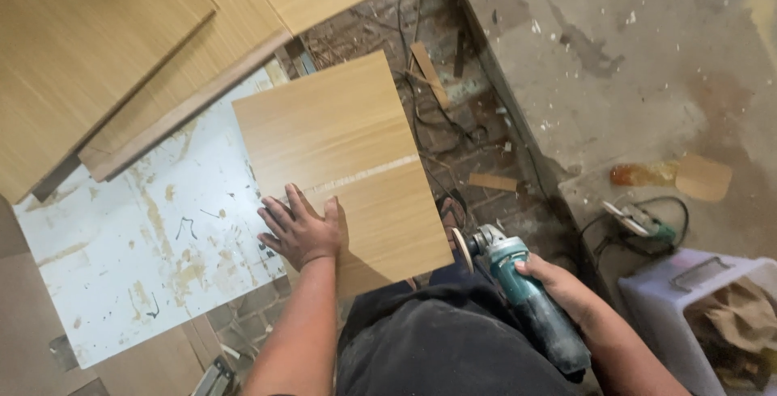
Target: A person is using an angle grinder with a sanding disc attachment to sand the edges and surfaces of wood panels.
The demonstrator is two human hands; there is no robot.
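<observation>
**A spinning tool close to a board that hangs off the edge**

The light brown wooden board (344, 165) lies on the white, scratched desk (137, 258), but a big part of it sticks out past the desk edge, over the brick floor (453, 121). A pale line runs across the board. If the board gets pushed hard on the hanging side, it may tip or slide, because only one hand holds it down.

The left hand (301, 230) lies flat on the near part of the board, fingers spread wide, pressing down. It sits just below the pale line, so it could be in harm's way if the tool comes along that line (fingers and a fast disc are a bad mix).

The right hand (554, 278) is wrapped tight around the green and grey hand grinder (518, 295). The grinder is held low, just beside the board's near right corner, and its round disc points toward the board. The disc is also close to the person's dark clothes and a foot in a sandal (451, 211) under the board. A slip could hit cloth or toes.

Black cables (421, 96) lie on the floor and could catch a foot. I cannot tell if the disc is turning.
</observation>
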